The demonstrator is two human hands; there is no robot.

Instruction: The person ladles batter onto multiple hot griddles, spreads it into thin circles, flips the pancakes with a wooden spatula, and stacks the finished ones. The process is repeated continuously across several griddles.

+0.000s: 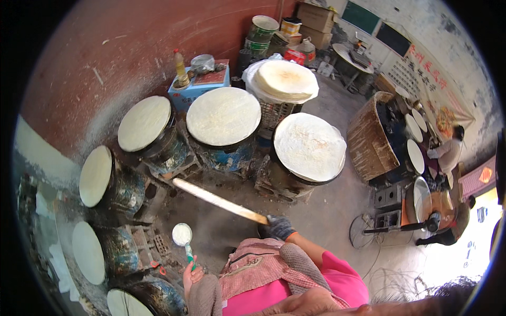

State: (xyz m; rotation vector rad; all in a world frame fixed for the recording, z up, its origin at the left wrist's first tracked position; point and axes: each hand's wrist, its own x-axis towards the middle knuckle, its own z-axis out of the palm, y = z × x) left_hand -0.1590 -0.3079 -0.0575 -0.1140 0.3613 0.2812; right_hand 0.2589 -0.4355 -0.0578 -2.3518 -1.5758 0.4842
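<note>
My bare left hand grips the green handle of a ladle filled with a pale batter-like mix. In a grey knit glove, my right hand holds a long flat wooden paddle, its whitened blade slanting up to the left. Beyond the paddle, a thin flatbread covers a round griddle on a blue drum stove. To its right lies a browned, wrinkled flatbread whose edge looks loose. More pale rounds cover the griddles curving down my left side. Neither tool touches a griddle.
A stack of finished flatbreads rests on a cloth-covered stand. Behind the stoves sits a blue box with an oil bottle. Bricks and red-handled scissors lie low left. Another person works at far right.
</note>
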